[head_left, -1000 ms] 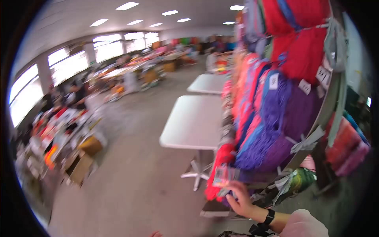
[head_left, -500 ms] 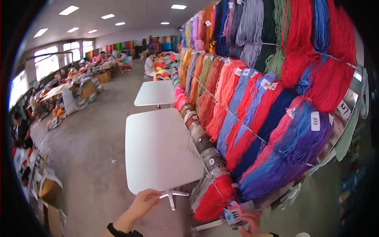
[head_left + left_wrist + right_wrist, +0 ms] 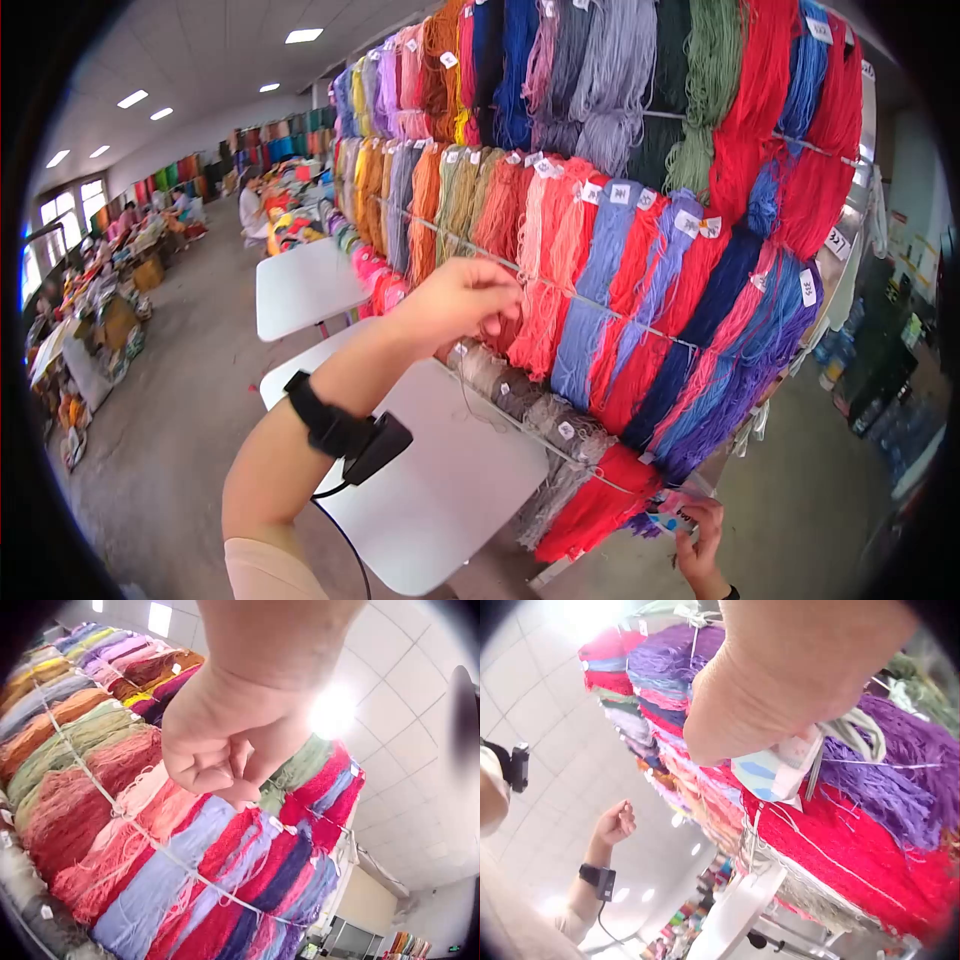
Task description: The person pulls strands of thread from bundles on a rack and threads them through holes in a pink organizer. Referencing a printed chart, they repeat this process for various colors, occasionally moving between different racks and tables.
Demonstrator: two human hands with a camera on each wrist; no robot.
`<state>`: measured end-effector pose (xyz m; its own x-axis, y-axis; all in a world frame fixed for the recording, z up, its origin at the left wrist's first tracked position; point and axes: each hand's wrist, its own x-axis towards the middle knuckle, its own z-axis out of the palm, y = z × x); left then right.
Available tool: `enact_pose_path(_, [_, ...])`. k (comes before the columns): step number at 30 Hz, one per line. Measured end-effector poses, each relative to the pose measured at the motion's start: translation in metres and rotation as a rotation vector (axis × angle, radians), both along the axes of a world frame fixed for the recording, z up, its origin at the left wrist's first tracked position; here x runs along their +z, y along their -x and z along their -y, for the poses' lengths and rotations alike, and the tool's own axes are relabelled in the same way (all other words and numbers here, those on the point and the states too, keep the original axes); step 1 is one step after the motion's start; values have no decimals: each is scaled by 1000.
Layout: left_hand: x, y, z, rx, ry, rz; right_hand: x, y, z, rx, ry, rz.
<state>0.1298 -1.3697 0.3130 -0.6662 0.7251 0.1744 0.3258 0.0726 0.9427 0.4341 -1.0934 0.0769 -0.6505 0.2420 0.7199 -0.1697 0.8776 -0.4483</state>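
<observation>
My left hand (image 3: 462, 302) is raised in front of the yarn rack, wrist bent, above the white table. Its fingers (image 3: 214, 778) are curled, with the thumb meeting the forefinger; I cannot tell whether a thread lies between them. Low at the rack's near end, my right hand (image 3: 703, 540) pinches a small light-blue, pink and white packet (image 3: 759, 776), partly hidden by the hand. The packet sits beside the end of a bright red yarn hank (image 3: 600, 505). Purple yarn (image 3: 900, 776) hangs close by, and a pale grey strip (image 3: 866, 731) loops next to the packet.
Tagged yarn hanks (image 3: 600, 260) in many colours fill the tiered rack, held by thin cords (image 3: 560, 288). Two white tables (image 3: 440, 480) stand along its left side. Farther left are heaped goods (image 3: 100, 330) and a seated person (image 3: 252, 210). Bottles (image 3: 840, 350) stand at right.
The left hand has come into view and risen up and right, in front of the rack. My right hand stays by the packet at the rack's end. The view has swung toward the rack.
</observation>
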Motion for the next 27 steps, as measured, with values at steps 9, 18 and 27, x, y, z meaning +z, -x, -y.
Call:
enact_pose_path(9, [45, 100, -11, 39, -267, -200, 27, 3, 44, -232, -319, 113])
enact_pose_path(18, [84, 158, -51, 339, -497, -759, 120, -6, 44, -251, -301, 227])
enact_pose_path(27, [157, 209, -77, 753, -656, -830, 212, 23, 71, -185, -483, 269])
